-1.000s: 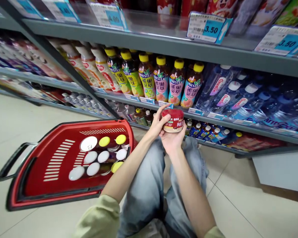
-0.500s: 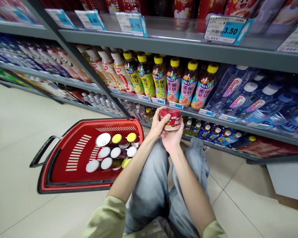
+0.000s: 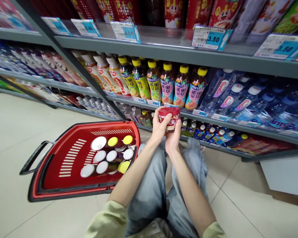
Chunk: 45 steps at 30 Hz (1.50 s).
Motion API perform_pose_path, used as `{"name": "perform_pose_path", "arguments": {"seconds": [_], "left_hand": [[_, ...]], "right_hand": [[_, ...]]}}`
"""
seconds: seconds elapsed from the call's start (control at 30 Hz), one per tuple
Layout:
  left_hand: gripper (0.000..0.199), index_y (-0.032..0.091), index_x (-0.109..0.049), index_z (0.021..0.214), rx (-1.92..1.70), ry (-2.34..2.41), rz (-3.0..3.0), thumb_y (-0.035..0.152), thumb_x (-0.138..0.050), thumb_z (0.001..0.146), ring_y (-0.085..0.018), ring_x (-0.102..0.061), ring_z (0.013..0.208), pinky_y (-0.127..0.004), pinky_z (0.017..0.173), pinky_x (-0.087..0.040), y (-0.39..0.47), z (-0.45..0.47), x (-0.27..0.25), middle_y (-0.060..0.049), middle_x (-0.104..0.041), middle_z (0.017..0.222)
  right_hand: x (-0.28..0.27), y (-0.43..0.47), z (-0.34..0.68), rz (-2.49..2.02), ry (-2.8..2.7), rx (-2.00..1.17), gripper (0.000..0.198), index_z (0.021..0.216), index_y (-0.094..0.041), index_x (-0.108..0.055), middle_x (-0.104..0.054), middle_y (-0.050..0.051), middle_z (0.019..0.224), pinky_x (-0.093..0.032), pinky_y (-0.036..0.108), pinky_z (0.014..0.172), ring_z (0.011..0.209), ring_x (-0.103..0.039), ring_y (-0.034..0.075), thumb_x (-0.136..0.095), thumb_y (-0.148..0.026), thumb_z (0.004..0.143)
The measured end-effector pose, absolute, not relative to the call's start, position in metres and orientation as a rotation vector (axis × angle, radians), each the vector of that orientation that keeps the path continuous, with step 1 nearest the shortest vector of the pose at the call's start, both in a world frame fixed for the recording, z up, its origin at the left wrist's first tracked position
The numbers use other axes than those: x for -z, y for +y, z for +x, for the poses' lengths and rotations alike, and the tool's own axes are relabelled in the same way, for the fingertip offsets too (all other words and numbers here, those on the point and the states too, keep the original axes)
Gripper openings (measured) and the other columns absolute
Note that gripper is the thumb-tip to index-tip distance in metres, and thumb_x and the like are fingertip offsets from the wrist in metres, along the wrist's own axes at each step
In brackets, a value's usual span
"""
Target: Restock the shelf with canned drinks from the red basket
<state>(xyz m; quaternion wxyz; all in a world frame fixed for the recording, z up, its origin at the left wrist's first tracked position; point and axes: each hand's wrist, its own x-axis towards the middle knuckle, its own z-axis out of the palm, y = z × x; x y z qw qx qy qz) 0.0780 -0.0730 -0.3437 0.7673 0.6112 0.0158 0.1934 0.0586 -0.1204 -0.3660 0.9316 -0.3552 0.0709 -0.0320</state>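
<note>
A small red tub with a red lid and printed label point(image 3: 173, 115) is held in front of the shelf, above my knees. My left hand point(image 3: 159, 125) grips its left side, with the thumb laid across the front. Around the lower right side curls my right hand point(image 3: 173, 136), its thumb against the label. Both hands are closed on the tub, and their fingers behind it are hidden. To the left, on the floor, stands a red shopping basket point(image 3: 71, 132). Inside it are several jars and cans, among them a white-lidded jar point(image 3: 87, 170) and a yellow-lidded one point(image 3: 112, 142).
Grey shelving point(image 3: 163, 49) runs across the front, with price tags on its edge. Nestea bottles point(image 3: 167, 87) and large blue water bottles point(image 3: 223, 87) fill the middle shelf. Smaller bottles point(image 3: 199, 131) line the bottom one. A white box-like block point(image 3: 285, 177) stands on the floor at right.
The tub has been turned in my hands, so a different part of its label faces me. My right thumb now rests on its front. The view has shifted slightly.
</note>
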Motion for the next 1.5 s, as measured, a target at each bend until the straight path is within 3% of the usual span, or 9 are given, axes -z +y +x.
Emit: {"name": "perform_pose_path", "arguments": {"seconds": [0.23,0.37,0.53,0.7,0.8,1.03,1.2,1.37,1.5], "left_hand": [[0.060,0.024,-0.063,0.118,-0.435,-0.065,1.364,0.055,-0.086,0.072,-0.023,-0.066,0.111,-0.034,0.099,-0.054,-0.100,0.090,0.321,-0.006,-0.068,0.123],[0.059,0.024,-0.062,0.116,-0.196,-0.030,1.171,0.060,-0.081,0.074,-0.025,-0.068,0.111,-0.036,0.095,-0.057,-0.112,0.095,0.330,-0.006,-0.071,0.121],[0.060,0.023,-0.061,0.116,-0.061,0.053,1.047,0.056,-0.083,0.071,-0.023,-0.070,0.104,-0.034,0.088,-0.060,-0.103,0.090,0.347,-0.006,-0.072,0.118],[0.065,0.022,-0.060,0.117,-0.078,-0.046,0.975,0.065,-0.076,0.070,-0.027,-0.072,0.103,-0.039,0.088,-0.061,-0.095,0.081,0.340,-0.007,-0.073,0.115],[0.074,0.022,-0.061,0.120,-0.062,-0.132,0.950,0.073,-0.073,0.068,-0.030,-0.073,0.103,-0.042,0.087,-0.061,-0.096,0.078,0.332,-0.009,-0.074,0.114],[0.073,0.024,-0.062,0.118,-0.103,-0.204,0.983,0.069,-0.081,0.065,-0.026,-0.072,0.098,-0.039,0.088,-0.059,-0.103,0.085,0.336,-0.007,-0.072,0.111],[0.070,0.024,-0.064,0.119,-0.160,-0.256,1.093,0.065,-0.085,0.066,-0.028,-0.069,0.110,-0.039,0.095,-0.056,-0.101,0.084,0.333,-0.008,-0.071,0.119],[0.069,0.022,-0.068,0.114,-0.232,-0.311,1.221,0.065,-0.087,0.065,-0.027,-0.068,0.107,-0.037,0.094,-0.055,-0.095,0.081,0.331,-0.008,-0.070,0.120],[0.065,0.022,-0.067,0.118,-0.139,-0.309,1.164,0.061,-0.086,0.069,-0.025,-0.070,0.106,-0.035,0.093,-0.056,-0.096,0.078,0.338,-0.008,-0.071,0.123]], "right_hand": [[0.357,-0.151,0.062,-1.018,0.021,0.429,0.078,0.148,-0.025,-0.038,-0.049,0.015,0.154,-0.050,0.046,0.112,0.137,-0.056,0.024,-0.076,-0.046,0.084],[0.344,-0.173,0.061,-1.150,0.045,0.601,0.085,0.143,-0.024,-0.038,-0.045,0.019,0.153,-0.057,0.044,0.104,0.136,-0.057,0.027,-0.086,-0.037,0.073],[0.340,-0.178,0.054,-1.374,-0.033,0.654,0.071,0.134,-0.024,-0.042,-0.047,0.018,0.150,-0.062,0.040,0.095,0.133,-0.059,0.028,-0.083,-0.036,0.077],[0.344,-0.168,0.047,-1.493,-0.126,0.823,0.077,0.135,-0.023,-0.041,-0.047,0.018,0.147,-0.052,0.052,0.111,0.140,-0.051,0.030,-0.085,-0.040,0.074],[0.342,-0.167,0.044,-1.465,-0.122,0.745,0.085,0.139,-0.020,-0.040,-0.050,0.018,0.144,-0.048,0.052,0.115,0.135,-0.056,0.029,-0.087,-0.043,0.072],[0.343,-0.186,0.046,-1.409,-0.101,0.543,0.086,0.136,-0.020,-0.042,-0.058,0.016,0.136,-0.054,0.044,0.106,0.118,-0.066,0.025,-0.089,-0.044,0.068],[0.343,-0.196,0.045,-1.464,-0.088,0.530,0.078,0.133,-0.020,-0.048,-0.063,0.014,0.132,-0.055,0.044,0.105,0.114,-0.068,0.024,-0.088,-0.040,0.069],[0.347,-0.202,0.043,-1.631,-0.065,0.770,0.085,0.137,-0.022,-0.050,-0.061,0.013,0.136,-0.051,0.048,0.110,0.123,-0.064,0.027,-0.091,-0.037,0.064],[0.353,-0.206,0.046,-1.761,-0.102,1.068,0.078,0.137,-0.022,-0.048,-0.058,0.015,0.136,-0.050,0.054,0.111,0.128,-0.060,0.029,-0.087,-0.033,0.071]]}}
